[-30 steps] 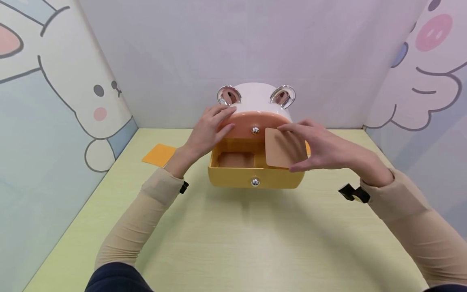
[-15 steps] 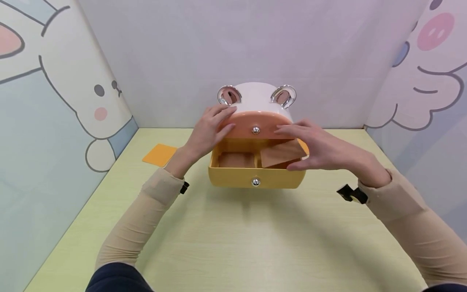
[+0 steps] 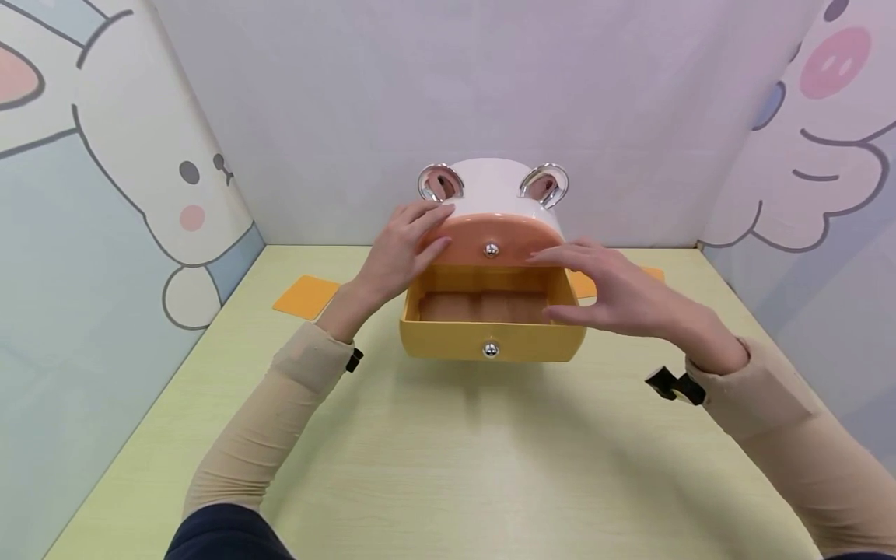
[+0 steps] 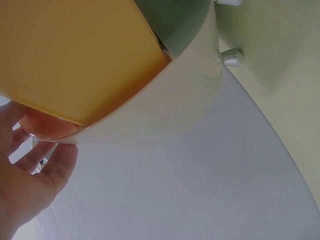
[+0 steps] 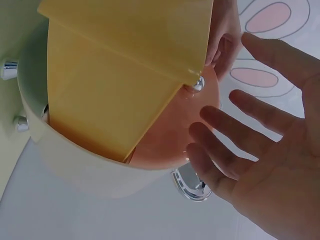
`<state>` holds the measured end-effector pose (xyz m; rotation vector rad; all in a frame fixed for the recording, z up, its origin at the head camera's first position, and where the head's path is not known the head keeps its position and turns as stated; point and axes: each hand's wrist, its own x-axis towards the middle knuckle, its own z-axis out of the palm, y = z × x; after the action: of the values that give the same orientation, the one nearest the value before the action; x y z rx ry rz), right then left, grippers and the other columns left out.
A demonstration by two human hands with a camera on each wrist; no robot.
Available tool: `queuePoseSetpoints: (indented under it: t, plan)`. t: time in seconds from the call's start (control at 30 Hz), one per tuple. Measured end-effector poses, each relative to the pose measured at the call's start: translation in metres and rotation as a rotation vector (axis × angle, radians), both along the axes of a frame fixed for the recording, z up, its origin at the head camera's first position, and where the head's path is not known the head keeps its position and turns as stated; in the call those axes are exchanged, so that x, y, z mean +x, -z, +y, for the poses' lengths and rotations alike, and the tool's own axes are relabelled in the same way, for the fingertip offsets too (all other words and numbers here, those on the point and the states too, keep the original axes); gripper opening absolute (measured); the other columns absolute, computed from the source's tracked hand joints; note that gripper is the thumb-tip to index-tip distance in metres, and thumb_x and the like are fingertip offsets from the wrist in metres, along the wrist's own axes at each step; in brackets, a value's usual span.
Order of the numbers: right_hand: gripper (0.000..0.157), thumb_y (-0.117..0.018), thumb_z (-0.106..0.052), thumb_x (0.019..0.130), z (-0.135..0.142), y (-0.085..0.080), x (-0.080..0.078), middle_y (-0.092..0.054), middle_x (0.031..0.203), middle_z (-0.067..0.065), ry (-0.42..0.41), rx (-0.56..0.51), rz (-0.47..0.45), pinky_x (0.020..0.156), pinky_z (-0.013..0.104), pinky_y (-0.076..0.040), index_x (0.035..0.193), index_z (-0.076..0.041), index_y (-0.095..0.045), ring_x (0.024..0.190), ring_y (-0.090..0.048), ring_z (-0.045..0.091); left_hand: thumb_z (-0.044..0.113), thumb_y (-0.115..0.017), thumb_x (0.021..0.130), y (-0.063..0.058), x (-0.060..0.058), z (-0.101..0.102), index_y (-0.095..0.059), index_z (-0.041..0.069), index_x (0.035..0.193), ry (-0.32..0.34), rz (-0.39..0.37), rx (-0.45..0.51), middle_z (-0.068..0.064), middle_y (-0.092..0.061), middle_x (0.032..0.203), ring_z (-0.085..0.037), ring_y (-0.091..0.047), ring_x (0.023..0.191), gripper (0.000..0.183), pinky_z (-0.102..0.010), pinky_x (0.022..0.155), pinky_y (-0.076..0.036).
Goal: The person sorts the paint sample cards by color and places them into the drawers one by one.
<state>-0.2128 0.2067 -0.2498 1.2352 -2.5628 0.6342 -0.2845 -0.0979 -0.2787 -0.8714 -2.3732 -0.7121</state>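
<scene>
A small drawer cabinet [image 3: 490, 183] with a white rounded body and silver ear-shaped trims stands at the back of the table. Its lower yellow drawer [image 3: 448, 342] is pulled out; the orange upper drawer [image 3: 469, 237] is closed. Flat brown squares [image 3: 455, 306] lie on the yellow drawer's floor. My left hand [image 3: 393, 253] holds the cabinet's upper left edge, thumb at the orange front and fingers on the white body. My right hand [image 3: 609, 292] hovers at the yellow drawer's right side, thumb and fingers spread, holding nothing; the right wrist view shows its bare palm.
An orange square card [image 3: 306, 297] lies on the table left of the cabinet. More orange cards [image 3: 583, 285] lie to the right, partly behind my right hand. Walls with cartoon animals [image 3: 175, 155] enclose the table's sides, and a pale wall [image 3: 336, 155] stands behind.
The brown square that was by my right hand has tipped down into the yellow drawer and now lies flat. My right hand has lowered slightly; my left hand has stayed in place.
</scene>
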Motion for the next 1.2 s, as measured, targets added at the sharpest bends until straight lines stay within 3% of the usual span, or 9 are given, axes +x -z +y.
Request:
queuePoseSetpoints:
  t: [0.2,0.33,0.4,0.6,0.73,0.87,1.03,1.2]
  plan:
    - [0.042,-0.08,0.002,0.071,-0.011,0.013,0.015,-0.07,0.098,-0.003,-0.145,-0.329,0.087,0.076,0.017,-0.045,0.11,-0.012,-0.07,0.084,-0.057,0.004,0.024,-0.063,0.094,0.001,-0.001,0.001,-0.057,0.01,0.134,0.003,0.004,0.0,-0.011,-0.056,0.132,-0.029,-0.048,0.118,0.043,-0.04,0.103,-0.042]
    - [0.032,-0.074,0.01,0.073,-0.022,0.028,0.031,-0.071,0.084,0.001,-0.233,-0.466,0.01,0.066,0.018,-0.048,0.099,-0.009,-0.072,0.073,-0.059,0.004,0.024,-0.063,0.094,0.001,-0.001,0.002,-0.057,0.01,0.134,0.004,0.007,0.0,-0.011,-0.056,0.131,-0.029,-0.048,0.117,0.043,-0.04,0.103,-0.043]
    - [0.026,-0.071,0.01,0.077,-0.026,0.04,0.04,-0.072,0.082,0.001,-0.221,-0.492,-0.106,0.062,0.018,-0.049,0.096,-0.008,-0.073,0.07,-0.061,0.004,0.024,-0.063,0.094,0.001,-0.001,0.002,-0.057,0.01,0.134,0.004,0.006,0.001,-0.011,-0.056,0.131,-0.029,-0.048,0.117,0.043,-0.04,0.102,-0.043]
    - [0.012,-0.062,-0.004,0.091,-0.039,0.083,0.056,-0.075,0.084,0.007,-0.095,-0.569,-0.597,0.059,0.03,-0.055,0.1,-0.004,-0.071,0.065,-0.066,0.016,0.025,-0.063,0.094,0.001,0.0,0.002,-0.056,0.01,0.135,0.001,-0.011,0.003,-0.011,-0.056,0.132,-0.029,-0.047,0.118,0.044,-0.04,0.103,-0.043]
    - [0.02,-0.058,-0.013,0.096,-0.047,0.109,0.055,-0.075,0.086,0.006,-0.053,-0.636,-0.867,0.059,0.032,-0.055,0.107,0.0,-0.068,0.063,-0.066,0.017,0.025,-0.063,0.094,0.001,0.0,0.002,-0.056,0.011,0.135,-0.005,-0.013,0.008,-0.011,-0.056,0.132,-0.028,-0.048,0.116,0.044,-0.04,0.101,-0.044]
    - [0.026,-0.056,-0.02,0.098,-0.054,0.122,0.054,-0.075,0.092,0.004,-0.017,-0.728,-1.093,0.06,0.027,-0.054,0.114,-0.001,-0.065,0.067,-0.065,0.012,0.024,-0.064,0.093,0.001,-0.002,0.001,-0.057,0.01,0.134,-0.003,-0.007,0.015,-0.011,-0.056,0.132,-0.029,-0.048,0.116,0.043,-0.04,0.101,-0.044]
    - [0.032,-0.052,-0.029,0.1,-0.063,0.124,0.052,-0.073,0.099,0.0,0.028,-0.811,-1.264,0.064,0.025,-0.053,0.119,-0.005,-0.06,0.075,-0.067,0.011,0.022,-0.065,0.093,0.001,-0.003,0.001,-0.058,0.009,0.133,0.007,-0.003,0.027,-0.012,-0.057,0.131,-0.03,-0.048,0.117,0.043,-0.041,0.102,-0.043]
    - [0.04,-0.049,-0.038,0.1,-0.072,0.119,0.049,-0.073,0.099,-0.002,0.053,-0.871,-1.324,0.065,0.024,-0.052,0.12,-0.005,-0.06,0.076,-0.067,0.012,0.022,-0.065,0.092,0.001,-0.003,0.001,-0.058,0.008,0.133,0.008,-0.005,0.034,-0.012,-0.057,0.131,-0.03,-0.048,0.117,0.044,-0.042,0.102,-0.043]
